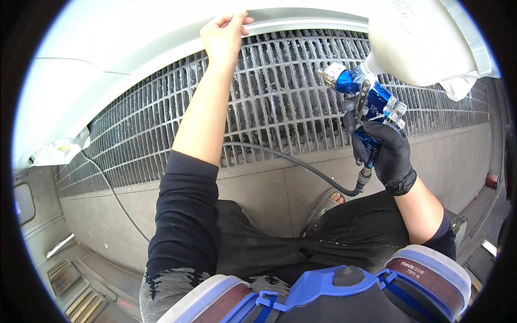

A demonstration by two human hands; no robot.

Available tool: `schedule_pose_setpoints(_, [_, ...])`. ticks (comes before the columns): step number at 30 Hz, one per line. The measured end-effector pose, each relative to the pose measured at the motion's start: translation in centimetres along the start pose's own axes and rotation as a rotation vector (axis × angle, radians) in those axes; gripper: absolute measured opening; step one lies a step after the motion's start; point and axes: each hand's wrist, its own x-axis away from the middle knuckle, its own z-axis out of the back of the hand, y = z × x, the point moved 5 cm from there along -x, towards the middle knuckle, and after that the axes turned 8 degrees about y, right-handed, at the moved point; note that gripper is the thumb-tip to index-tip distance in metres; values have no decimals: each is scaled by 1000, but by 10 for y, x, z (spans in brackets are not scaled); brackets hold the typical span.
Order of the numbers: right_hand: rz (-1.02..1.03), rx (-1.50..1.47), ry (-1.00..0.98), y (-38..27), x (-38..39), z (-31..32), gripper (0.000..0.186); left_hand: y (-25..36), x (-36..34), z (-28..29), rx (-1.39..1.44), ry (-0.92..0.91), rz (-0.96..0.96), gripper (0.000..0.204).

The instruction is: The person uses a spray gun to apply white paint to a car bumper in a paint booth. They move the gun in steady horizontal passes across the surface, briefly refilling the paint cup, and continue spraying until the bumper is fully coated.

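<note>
My right hand (390, 153), in a black glove, is wrapped round the grip of a blue spray gun (377, 102). The gun's silver nozzle points to the left. On top of it sits a large whitish paint cup (425, 43), partly wrapped in white film. A dark air hose (291, 159) runs from the foot of the grip off to the left under my left forearm. At the far side my bare left hand (223, 35) reaches to the lower edge of a glossy white panel (134, 37). Its fingers are slightly bent and apart, with nothing seen in them.
A metal floor grate (280, 91) lies under the panel, with flaky residue in it. Nearer is a grey floor (264, 188), where my sandalled foot (326, 207) shows. A thin cable (110, 185) crosses at the left. My respirator (334, 290) fills the lower edge.
</note>
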Motion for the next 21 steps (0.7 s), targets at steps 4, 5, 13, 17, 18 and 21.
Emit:
schedule_pose_setpoints(4, [-31,-18,102,1,1,3,29,0,-1,2,-52,-11,16,19])
schedule_pose_setpoints(5, [-24,-15,71,0,1,2,29,0,-1,1,-32,-6,21,16])
schedule_pose_setpoints(13, [-20,-37,156,4,3,6,30,1,1,-1,-13,13,41,18])
schedule_pose_setpoints(17, [-20,-36,109,2,4,3,29,4,2,-1,-1,11,32,14])
schedule_pose_setpoints(18, [-7,-38,99,1,4,3,29,5,1,0,-15,8,32,14])
schedule_pose_setpoints(21, [15,-35,82,-1,4,2,28,4,1,-1,13,22,28,15])
